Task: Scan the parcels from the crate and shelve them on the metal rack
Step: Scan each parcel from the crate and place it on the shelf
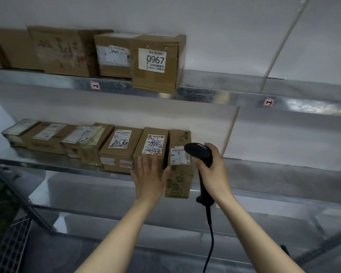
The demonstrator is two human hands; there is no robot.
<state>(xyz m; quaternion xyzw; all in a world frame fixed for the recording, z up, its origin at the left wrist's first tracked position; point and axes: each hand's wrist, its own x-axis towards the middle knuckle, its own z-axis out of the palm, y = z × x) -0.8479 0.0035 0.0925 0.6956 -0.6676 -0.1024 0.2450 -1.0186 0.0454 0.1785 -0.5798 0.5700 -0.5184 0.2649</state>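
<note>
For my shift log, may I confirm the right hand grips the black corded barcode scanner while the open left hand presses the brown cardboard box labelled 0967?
Not quite: in the head view the left hand presses a brown cardboard parcel with a handwritten label on the lower shelf; the 0967 box sits untouched above. The right hand does grip the scanner.

On the middle shelf [274, 174] of the grey metal rack [215, 93], your left hand [149, 179] lies flat against the front of a brown cardboard parcel [155, 143], and just right of it your right hand [212, 173] holds the black handheld scanner [198, 151] before the row's last, green-printed cardboard parcel [180, 180].
</note>
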